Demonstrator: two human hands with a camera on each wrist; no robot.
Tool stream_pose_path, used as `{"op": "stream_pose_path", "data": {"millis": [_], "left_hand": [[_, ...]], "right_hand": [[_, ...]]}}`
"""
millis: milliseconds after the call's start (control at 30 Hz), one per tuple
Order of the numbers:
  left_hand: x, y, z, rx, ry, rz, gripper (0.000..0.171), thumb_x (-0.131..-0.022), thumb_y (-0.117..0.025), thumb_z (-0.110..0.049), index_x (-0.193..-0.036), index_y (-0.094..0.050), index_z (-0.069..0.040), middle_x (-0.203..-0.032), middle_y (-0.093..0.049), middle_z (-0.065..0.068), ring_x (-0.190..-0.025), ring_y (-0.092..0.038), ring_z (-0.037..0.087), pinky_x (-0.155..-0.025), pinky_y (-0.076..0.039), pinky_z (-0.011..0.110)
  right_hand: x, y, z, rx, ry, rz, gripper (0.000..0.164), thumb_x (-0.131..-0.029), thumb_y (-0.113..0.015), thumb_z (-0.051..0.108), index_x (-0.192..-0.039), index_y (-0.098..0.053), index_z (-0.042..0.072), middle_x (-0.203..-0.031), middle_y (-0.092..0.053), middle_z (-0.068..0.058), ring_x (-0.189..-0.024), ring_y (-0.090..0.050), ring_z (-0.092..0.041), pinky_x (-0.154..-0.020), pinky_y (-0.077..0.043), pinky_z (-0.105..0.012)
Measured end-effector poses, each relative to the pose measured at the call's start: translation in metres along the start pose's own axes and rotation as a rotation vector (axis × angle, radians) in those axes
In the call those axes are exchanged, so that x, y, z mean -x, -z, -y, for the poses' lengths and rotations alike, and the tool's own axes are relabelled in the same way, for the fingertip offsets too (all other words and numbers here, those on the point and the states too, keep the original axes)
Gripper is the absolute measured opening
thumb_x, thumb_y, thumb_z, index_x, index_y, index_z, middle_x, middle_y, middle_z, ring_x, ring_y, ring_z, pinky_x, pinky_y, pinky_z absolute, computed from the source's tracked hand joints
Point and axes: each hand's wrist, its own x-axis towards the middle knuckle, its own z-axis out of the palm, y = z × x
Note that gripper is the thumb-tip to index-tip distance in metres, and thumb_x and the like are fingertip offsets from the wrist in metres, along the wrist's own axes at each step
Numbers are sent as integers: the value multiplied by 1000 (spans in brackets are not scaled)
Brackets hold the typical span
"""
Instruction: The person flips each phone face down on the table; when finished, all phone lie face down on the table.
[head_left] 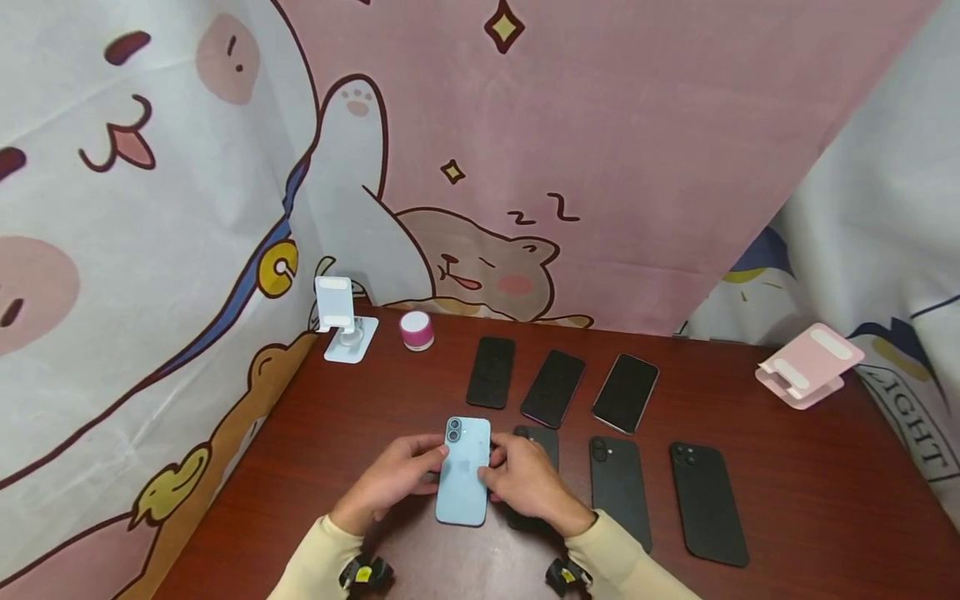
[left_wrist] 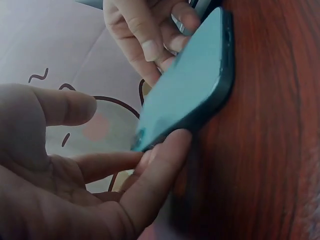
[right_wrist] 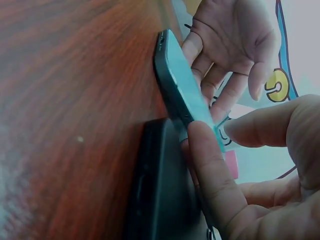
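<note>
A light blue phone (head_left: 462, 475) faces camera-side up between my two hands, slightly raised from the table. My left hand (head_left: 401, 475) holds its left long edge; in the left wrist view a fingertip (left_wrist: 177, 142) lies against that edge. The right hand (head_left: 525, 479) holds the opposite edge, with a finger on the side and the thumb (right_wrist: 250, 127) by the back, as the right wrist view shows. Partly hidden under my right hand lies a black phone (head_left: 542, 440), back up. Two more black phones, one nearer (head_left: 622, 492) and one farther right (head_left: 711, 504), lie back up beside it.
Behind these lie three phones with dark screens up: left (head_left: 491, 372), middle (head_left: 553, 388) and right (head_left: 626, 393). At the back left stand a white phone stand (head_left: 336, 304) and a pink-and-white jar (head_left: 416, 332). A pink stand (head_left: 810, 367) is at the right. Printed cloth hangs around the table (head_left: 795, 483).
</note>
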Motion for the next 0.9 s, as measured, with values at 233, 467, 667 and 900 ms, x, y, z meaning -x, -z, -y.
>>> {"op": "stream_pose_path", "data": {"millis": [233,467,667,900], "left_hand": [[0,-2,-1,-23,20,-39,56,-107,-62,-24,-146,-51,15,-136,-64,32,-114,-72,38,-89,-63,53],[0,-1,-3,-16,32,-44,55,-106,-63,-23,-144,-52,14,-129,-66,27,-109,-73,35,-89,-64,52],[-2,1,-7,-56,39,-49,53,-105,-65,-26,-142,-56,10,-127,-66,23,-107,-70,29,-85,-65,50],[-2,3,-10,-92,25,-54,49,-105,-65,-26,-139,-58,8,-121,-68,21,-101,-69,26,-85,-65,48]], "right_hand": [[1,2,3,31,8,5,45,-91,-79,10,-128,-65,-10,-96,-66,-9,-57,-67,-4,-56,-56,-21],[1,4,2,12,3,23,46,-92,-78,11,-131,-64,-10,-98,-66,-9,-59,-67,-4,-56,-57,-21],[-1,7,2,-31,15,40,47,-94,-76,10,-134,-62,-11,-97,-67,-9,-62,-70,-9,-56,-58,-22],[0,9,2,-62,0,71,52,-96,-75,9,-140,-58,-12,-101,-69,-11,-66,-72,-15,-57,-59,-23]]}}
